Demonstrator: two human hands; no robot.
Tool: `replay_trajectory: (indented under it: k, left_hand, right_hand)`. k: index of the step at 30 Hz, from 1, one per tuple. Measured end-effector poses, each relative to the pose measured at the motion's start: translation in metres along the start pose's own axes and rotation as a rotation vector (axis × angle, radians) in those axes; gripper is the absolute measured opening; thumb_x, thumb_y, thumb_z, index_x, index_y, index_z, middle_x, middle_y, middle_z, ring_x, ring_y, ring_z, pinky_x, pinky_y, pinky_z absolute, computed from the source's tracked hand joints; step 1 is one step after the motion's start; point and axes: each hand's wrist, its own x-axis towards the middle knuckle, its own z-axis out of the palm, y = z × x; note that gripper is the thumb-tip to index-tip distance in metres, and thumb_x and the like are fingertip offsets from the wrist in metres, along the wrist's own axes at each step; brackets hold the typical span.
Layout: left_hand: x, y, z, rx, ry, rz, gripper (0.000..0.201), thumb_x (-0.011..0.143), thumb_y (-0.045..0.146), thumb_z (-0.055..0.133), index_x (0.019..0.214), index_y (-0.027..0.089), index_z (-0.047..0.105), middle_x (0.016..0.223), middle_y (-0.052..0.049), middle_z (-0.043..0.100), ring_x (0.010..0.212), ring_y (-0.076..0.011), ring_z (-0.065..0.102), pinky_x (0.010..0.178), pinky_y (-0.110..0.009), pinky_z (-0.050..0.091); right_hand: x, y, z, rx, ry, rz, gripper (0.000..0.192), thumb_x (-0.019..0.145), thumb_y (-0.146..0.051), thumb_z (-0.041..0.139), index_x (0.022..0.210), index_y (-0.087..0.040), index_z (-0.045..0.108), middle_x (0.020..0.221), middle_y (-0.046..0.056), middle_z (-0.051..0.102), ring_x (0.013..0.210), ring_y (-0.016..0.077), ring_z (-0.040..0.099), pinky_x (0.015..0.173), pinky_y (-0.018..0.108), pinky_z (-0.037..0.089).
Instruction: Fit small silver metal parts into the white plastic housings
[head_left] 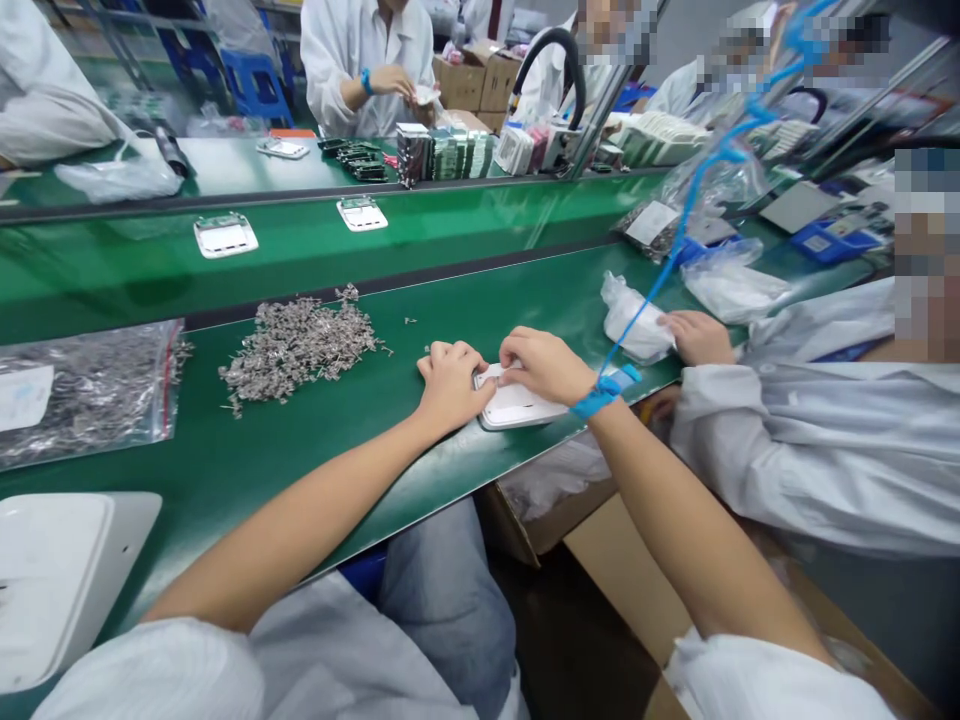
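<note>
The white plastic cover (517, 405) lies on the green table (315, 440) (near edge), pressed between left hand (448, 385) and right hand (544, 365).

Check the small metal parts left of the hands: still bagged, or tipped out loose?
Both. A loose pile of metal parts lies spread on the green belt, and a clear bag further left holds more.

Both hands (499, 375) curled (knuckles up), forearms converging.
</note>
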Motion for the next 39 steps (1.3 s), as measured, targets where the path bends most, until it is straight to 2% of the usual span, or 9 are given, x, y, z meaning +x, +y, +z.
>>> replay_trajectory:
  k: [3, 7, 11, 18, 23, 33, 39]
  left_hand:
    - [0.001, 0.002, 0.002, 0.006, 0.022, -0.028, 0.014, 0.084, 0.036, 0.068, 0.085, 0.023, 0.064, 0.105, -0.005, 0.064, 0.109, -0.0275, 0.044, 0.083, -0.045, 0.031]
    - [0.002, 0.003, 0.005, -0.001, 0.05, -0.056, 0.015, 0.081, 0.034, 0.07, 0.079, 0.022, 0.063, 0.103, -0.005, 0.065, 0.109, -0.028, 0.044, 0.083, -0.046, 0.03]
    - [0.004, 0.004, 0.004, -0.031, 0.05, -0.066, 0.015, 0.08, 0.032, 0.071, 0.076, 0.021, 0.062, 0.101, -0.004, 0.066, 0.107, -0.0273, 0.045, 0.083, -0.046, 0.03]
    - [0.006, 0.006, 0.002, -0.047, 0.029, -0.094, 0.016, 0.079, 0.03, 0.071, 0.074, 0.02, 0.06, 0.098, -0.002, 0.067, 0.106, -0.0251, 0.047, 0.083, -0.045, 0.031]
    - [0.006, 0.005, 0.006, -0.051, 0.062, -0.074, 0.016, 0.079, 0.028, 0.071, 0.074, 0.02, 0.058, 0.096, -0.001, 0.067, 0.104, -0.024, 0.048, 0.083, -0.044, 0.032]
    - [0.005, 0.01, 0.008, 0.106, 0.076, -0.033, 0.017, 0.08, 0.033, 0.07, 0.073, 0.02, 0.063, 0.086, -0.006, 0.063, 0.102, -0.0267, 0.05, 0.081, -0.045, 0.033]
    - [0.004, 0.008, 0.011, 0.144, 0.097, 0.006, 0.017, 0.083, 0.036, 0.067, 0.076, 0.02, 0.064, 0.087, -0.007, 0.063, 0.101, -0.0274, 0.051, 0.082, -0.046, 0.032]
  right_hand:
    - [-0.009, 0.001, -0.001, 0.04, 0.03, -0.053, 0.005, 0.084, -0.021, 0.071, 0.085, -0.017, 0.068, 0.092, 0.006, 0.062, 0.079, 0.0184, 0.058, 0.068, 0.03, 0.044]
    - [-0.039, 0.0, 0.003, 0.047, 0.185, -0.175, 0.016, 0.094, -0.027, 0.061, 0.1, -0.02, 0.074, 0.109, 0.011, 0.063, 0.097, 0.0244, 0.057, 0.087, 0.04, 0.049]
    - [-0.055, 0.0, 0.011, 0.013, 0.284, -0.164, 0.024, 0.097, -0.027, 0.055, 0.109, -0.025, 0.076, 0.117, 0.011, 0.065, 0.106, 0.0262, 0.054, 0.093, 0.047, 0.048]
    - [-0.053, 0.002, 0.016, 0.035, 0.277, -0.158, 0.025, 0.097, -0.027, 0.056, 0.11, -0.029, 0.077, 0.118, 0.009, 0.064, 0.108, 0.0257, 0.054, 0.095, 0.047, 0.046]
    - [-0.053, 0.0, 0.015, -0.002, 0.278, -0.164, 0.025, 0.097, -0.026, 0.055, 0.108, -0.027, 0.077, 0.118, 0.01, 0.064, 0.107, 0.0255, 0.053, 0.094, 0.046, 0.046]
    - [-0.054, -0.003, 0.014, -0.071, 0.254, -0.162, 0.025, 0.098, -0.025, 0.052, 0.108, -0.026, 0.075, 0.121, 0.01, 0.063, 0.107, 0.0266, 0.051, 0.092, 0.046, 0.044]
    - [-0.054, -0.003, 0.015, -0.079, 0.27, -0.175, 0.025, 0.098, -0.025, 0.052, 0.108, -0.026, 0.076, 0.12, 0.01, 0.064, 0.106, 0.0266, 0.051, 0.093, 0.046, 0.045]
